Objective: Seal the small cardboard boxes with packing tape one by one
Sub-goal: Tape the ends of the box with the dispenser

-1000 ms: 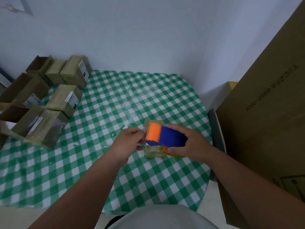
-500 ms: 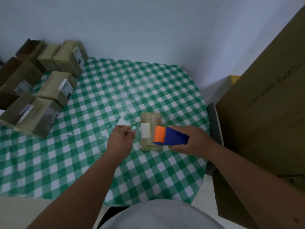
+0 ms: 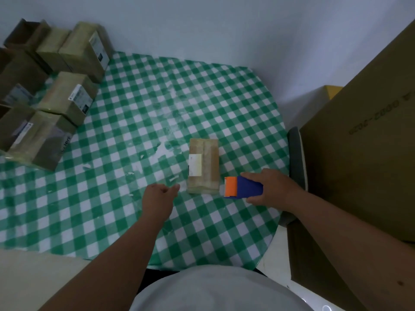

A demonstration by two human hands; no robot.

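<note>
One small box (image 3: 204, 166) lies on the tabletop (image 3: 139, 113), long axis running away from the person. The left hand (image 3: 160, 196), fingers loosely curled and empty, sits just left of its near end; the right hand (image 3: 269, 189) grips the tape dispenser (image 3: 242, 187) just right of it.

Looks like a corner of a home used for small-scale parcel packing, not a warehouse. Round counter covered in a green-and-white checked plastic cloth (image 3: 139, 122), pushed against plain white walls (image 3: 202, 25). Cluster of small brown cardboard boxes with white labels (image 3: 67, 97) piled at the far left edge of the cloth. Very large brown corrugated carton with printed lettering (image 3: 363, 135) standing at the right, just beside a grey padded chair edge (image 3: 296, 158).
</note>
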